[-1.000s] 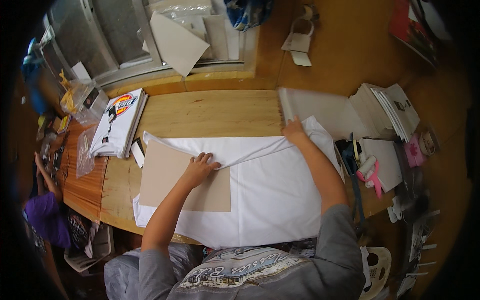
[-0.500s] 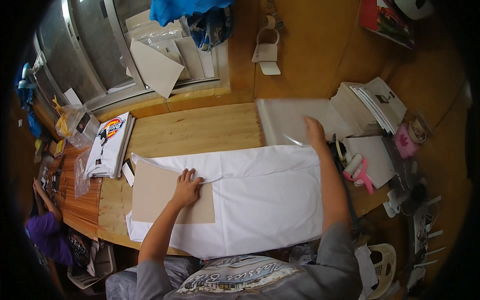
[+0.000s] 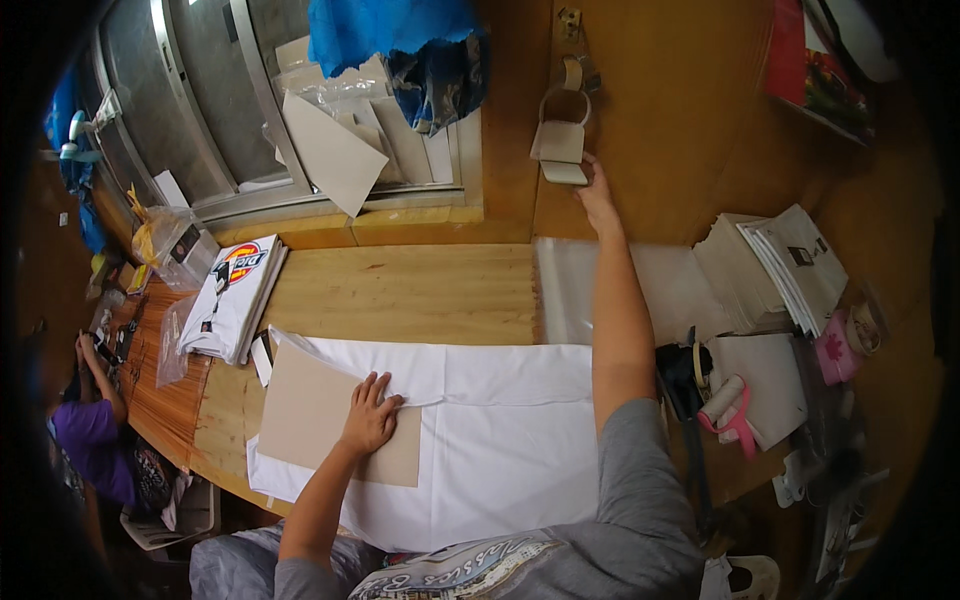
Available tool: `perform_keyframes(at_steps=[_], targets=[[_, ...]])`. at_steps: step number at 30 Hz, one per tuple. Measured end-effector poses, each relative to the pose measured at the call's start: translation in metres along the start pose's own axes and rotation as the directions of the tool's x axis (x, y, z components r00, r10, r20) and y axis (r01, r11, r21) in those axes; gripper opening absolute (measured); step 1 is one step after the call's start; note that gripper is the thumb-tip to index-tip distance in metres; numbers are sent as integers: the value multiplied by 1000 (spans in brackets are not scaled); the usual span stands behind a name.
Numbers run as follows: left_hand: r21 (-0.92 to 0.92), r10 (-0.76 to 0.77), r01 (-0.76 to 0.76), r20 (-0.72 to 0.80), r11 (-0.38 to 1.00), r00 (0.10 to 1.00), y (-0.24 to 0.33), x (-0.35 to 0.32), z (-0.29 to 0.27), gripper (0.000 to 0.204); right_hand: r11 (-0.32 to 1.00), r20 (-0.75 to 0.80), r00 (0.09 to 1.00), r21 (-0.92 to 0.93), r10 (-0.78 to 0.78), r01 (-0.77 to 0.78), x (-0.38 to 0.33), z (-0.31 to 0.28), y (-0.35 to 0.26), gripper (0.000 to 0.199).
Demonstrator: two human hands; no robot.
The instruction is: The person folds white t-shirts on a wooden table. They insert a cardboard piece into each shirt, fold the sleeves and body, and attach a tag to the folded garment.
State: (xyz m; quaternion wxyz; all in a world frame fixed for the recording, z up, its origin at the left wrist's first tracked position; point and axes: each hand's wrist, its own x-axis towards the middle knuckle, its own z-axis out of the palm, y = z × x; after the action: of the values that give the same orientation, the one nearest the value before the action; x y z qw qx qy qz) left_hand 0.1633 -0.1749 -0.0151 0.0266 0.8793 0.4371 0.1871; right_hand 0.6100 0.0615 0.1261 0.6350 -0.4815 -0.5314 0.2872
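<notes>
A white garment, probably a T-shirt (image 3: pixel 515 450), lies spread on the table in front of me. On its left part rests a beige cardboard sheet (image 3: pixel 305 410). My left hand (image 3: pixel 371 415) lies on the cardboard's right side, fingers extended and slightly bent, with a fold of white cloth beside the fingertips. On the wooden wall hangs a white ring (image 3: pixel 565 100) bearing pale cards (image 3: pixel 560 143). My right hand (image 3: pixel 598 198) is stretched up to them, its fingers and thumb around the right edge of the lowest card (image 3: pixel 564 174).
Folded white printed T-shirts (image 3: pixel 232 300) are stacked at left. Clear plastic bags (image 3: pixel 620 285) lie beyond the garment, beside a cardboard stack (image 3: pixel 740 265). A pink-handled lint roller (image 3: pixel 735 415) and black tape dispenser-like object (image 3: pixel 683 380) sit right. Someone in purple (image 3: pixel 95 450) is far left.
My right hand has moved from above the clear plastic bags up to the cards hanging on the wall. My left hand stays on the cardboard. The view has tilted upward slightly.
</notes>
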Motion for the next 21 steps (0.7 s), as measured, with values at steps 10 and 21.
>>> perform_keyframes(at_steps=[10,21], targets=[[10,-38,38,32,999,999,3,-2,-4,27,988,26,1000,155,-12,7,-12,7,-51,31],[3,-35,34,14,999,999,1,0,-4,26,996,-45,999,85,-3,7,-21,13,-62,28]])
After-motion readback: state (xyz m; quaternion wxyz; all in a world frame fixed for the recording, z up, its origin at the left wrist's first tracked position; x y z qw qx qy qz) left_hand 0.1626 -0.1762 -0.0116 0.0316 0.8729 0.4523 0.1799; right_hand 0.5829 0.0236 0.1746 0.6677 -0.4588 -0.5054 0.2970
